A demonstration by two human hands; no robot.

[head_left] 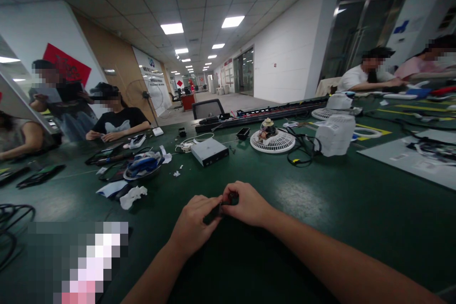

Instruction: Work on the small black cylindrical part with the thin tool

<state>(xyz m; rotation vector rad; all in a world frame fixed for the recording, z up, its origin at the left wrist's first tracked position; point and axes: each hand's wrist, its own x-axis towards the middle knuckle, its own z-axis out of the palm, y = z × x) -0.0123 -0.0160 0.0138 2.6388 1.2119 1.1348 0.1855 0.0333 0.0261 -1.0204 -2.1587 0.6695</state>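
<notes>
Dark and small, the piece (220, 208) sat pinched between the fingertips of the left hand (193, 222) and right hand (247, 203), over the green tabletop (249, 168) — light and stiff, presumably, maybe fragile — its edges seemingly the safest hold.

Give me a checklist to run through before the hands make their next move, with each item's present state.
1. Both hands visible: ok; left hand and right hand meet over the green table.
2. Small dark item held: ok; it sits between the hands.
3. Item's exact shape: cannot tell; the hands hide most of it.
4. Silver box apart from the hands: ok; it lies beyond them.
5. Crumpled white piece put away: not ok; it lies loose, left of the left hand.
</notes>
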